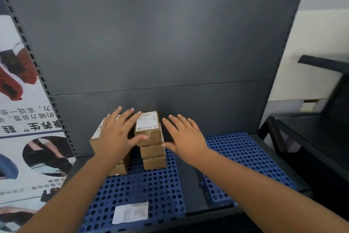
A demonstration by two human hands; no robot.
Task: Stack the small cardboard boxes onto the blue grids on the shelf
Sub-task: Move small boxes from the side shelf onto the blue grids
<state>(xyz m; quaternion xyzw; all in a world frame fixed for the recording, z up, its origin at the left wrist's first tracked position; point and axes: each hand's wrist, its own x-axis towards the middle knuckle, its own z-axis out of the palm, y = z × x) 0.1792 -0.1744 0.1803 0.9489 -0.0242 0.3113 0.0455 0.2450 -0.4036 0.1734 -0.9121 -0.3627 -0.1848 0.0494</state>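
Note:
Two stacks of small cardboard boxes stand on the left blue grid [143, 191] of the dark shelf. The right stack [153, 149] has three boxes; its top box [148, 129] carries a white label. The left stack [120, 168] is mostly hidden under my left hand [118, 134], which is spread flat above it, thumb touching the labelled top box. My right hand [184, 136] is open with fingers apart, just right of the right stack, thumb near its side. Neither hand holds anything.
A second blue grid [245, 159] lies on the right half of the shelf with nothing on it. A white paper slip [130, 213] lies on the left grid's front. The grey back panel [151, 53] rises behind. A poster stands at left, dark furniture at right.

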